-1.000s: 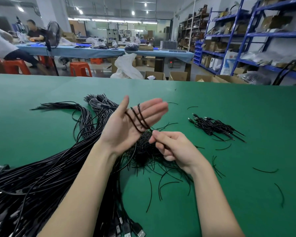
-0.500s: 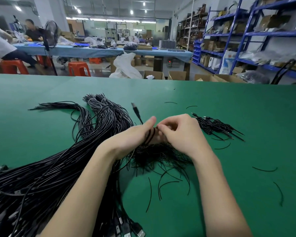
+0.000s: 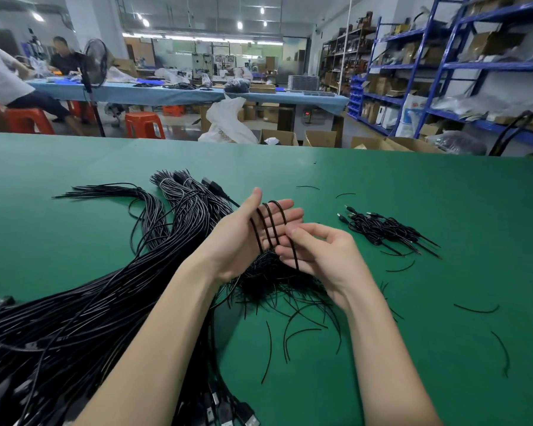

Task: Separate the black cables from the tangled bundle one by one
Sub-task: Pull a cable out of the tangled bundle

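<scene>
While the left hand (image 3: 243, 238) is lying palm-up with straight fingers, a black cable (image 3: 271, 222) looped around them, the right hand (image 3: 317, 253) is pinching it above the tangled bundle (image 3: 74, 309) covering the green bench's (image 3: 413, 195) near-left corner; separated cables (image 3: 385, 230) are lying toward its right edge, blue shelving (image 3: 462, 66) standing beyond.

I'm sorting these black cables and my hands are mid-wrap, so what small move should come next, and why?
Probably carry the cable that the right hand pinches once more around the left hand. That hand is flat and open with three loops already across its fingers, and the cable's slack runs down into the tangled bundle below, so it seems not yet free.
</scene>
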`<state>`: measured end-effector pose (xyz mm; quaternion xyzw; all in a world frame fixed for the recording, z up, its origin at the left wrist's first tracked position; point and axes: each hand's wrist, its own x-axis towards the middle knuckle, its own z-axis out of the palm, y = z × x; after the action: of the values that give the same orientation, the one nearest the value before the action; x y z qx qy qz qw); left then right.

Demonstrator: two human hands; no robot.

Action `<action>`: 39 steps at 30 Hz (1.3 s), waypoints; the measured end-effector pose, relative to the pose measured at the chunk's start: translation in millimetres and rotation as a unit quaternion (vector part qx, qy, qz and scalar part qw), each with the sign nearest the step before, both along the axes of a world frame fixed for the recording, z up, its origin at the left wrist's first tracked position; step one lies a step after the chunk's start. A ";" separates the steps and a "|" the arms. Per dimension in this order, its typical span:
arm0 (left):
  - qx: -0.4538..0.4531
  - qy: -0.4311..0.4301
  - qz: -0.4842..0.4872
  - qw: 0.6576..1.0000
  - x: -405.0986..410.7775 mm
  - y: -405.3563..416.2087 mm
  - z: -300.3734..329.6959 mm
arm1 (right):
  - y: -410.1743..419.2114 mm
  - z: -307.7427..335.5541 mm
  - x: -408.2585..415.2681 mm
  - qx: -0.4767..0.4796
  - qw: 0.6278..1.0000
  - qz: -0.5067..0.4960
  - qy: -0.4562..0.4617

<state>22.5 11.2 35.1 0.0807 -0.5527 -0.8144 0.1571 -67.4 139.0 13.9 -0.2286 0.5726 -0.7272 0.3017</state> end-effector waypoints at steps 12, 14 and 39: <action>0.017 0.027 0.007 0.999 0.4 1.4 -1.3 | 9.6 -13.3 -6.8 0.049 0.998 0.046 0.001; 0.011 0.025 0.003 1.000 0.2 2.0 -2.6 | 7.9 -13.4 -5.8 0.055 0.998 0.042 0.002; -0.386 -0.080 -0.131 0.910 9.3 19.9 -4.4 | 16.8 11.5 -1.7 0.043 0.973 0.097 0.206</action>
<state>31.7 31.1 30.7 0.0057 -0.8403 -0.5416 0.0227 -69.0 155.8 25.4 -0.4151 0.6279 -0.6065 0.2560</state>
